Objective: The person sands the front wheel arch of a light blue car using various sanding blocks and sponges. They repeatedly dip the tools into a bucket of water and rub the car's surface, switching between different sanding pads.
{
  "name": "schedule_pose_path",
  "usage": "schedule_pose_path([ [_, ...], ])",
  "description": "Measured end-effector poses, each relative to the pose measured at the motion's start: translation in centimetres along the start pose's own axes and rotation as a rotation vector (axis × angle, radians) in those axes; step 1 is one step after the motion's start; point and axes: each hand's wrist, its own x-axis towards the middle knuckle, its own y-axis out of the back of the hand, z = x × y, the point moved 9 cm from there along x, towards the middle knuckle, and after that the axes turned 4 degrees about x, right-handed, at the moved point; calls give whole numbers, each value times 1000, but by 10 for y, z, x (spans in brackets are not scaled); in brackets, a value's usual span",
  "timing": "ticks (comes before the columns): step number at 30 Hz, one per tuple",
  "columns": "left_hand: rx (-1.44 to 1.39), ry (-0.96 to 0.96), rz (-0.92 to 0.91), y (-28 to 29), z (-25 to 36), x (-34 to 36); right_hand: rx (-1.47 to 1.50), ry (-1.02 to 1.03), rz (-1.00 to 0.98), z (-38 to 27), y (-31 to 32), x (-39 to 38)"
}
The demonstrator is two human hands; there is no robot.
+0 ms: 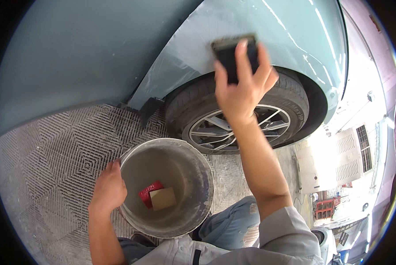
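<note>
My right hand [243, 90] is raised over the wheel arch, fingers wrapped round a black sanding block [228, 61] with a yellowish edge. The block lies at the pale blue-green car fender [290, 48], beside a dull, whitish patch [191, 46]; motion blurs it slightly. Lower down, my left hand [108, 187] grips the left rim of a grey, stained bucket [204, 176]. Inside the bucket, a red piece [146, 198] and a tan square pad [164, 198] lie overlapping in murky, greyish water.
Below the fender is a car wheel [237, 126] with a black tyre and silver spokes. The car door [92, 53] fills the upper left. Grey grated floor tiles [61, 154] extend at left. A red crate [325, 208] and a white car [325, 243] are farther off at right.
</note>
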Motion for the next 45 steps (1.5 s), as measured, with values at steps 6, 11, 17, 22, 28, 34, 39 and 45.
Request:
schedule_pose_path([
  [6,-34,16,-5,0,-1,-1,-41,5,-34,-11,-12,-16],
  [11,-39,33,-50,1,3,0,29,-3,6,-23,-13,-21],
  [17,-3,54,-76,0,2,2,16,-24,-19,-19,-14,-9],
  [22,13,36,-81,-1,0,3,-4,27,-29,-20,-11,-9],
  [28,24,49,-42,-1,-1,1,9,31,-119,-17,-14,5],
  [34,-12,44,-57,0,-1,1,6,39,-119,-20,-15,23],
  [39,-7,40,-25,1,0,2,-6,15,-112,-6,-3,15],
  [45,15,50,-53,-2,-2,2,-40,52,-85,4,-2,11],
])
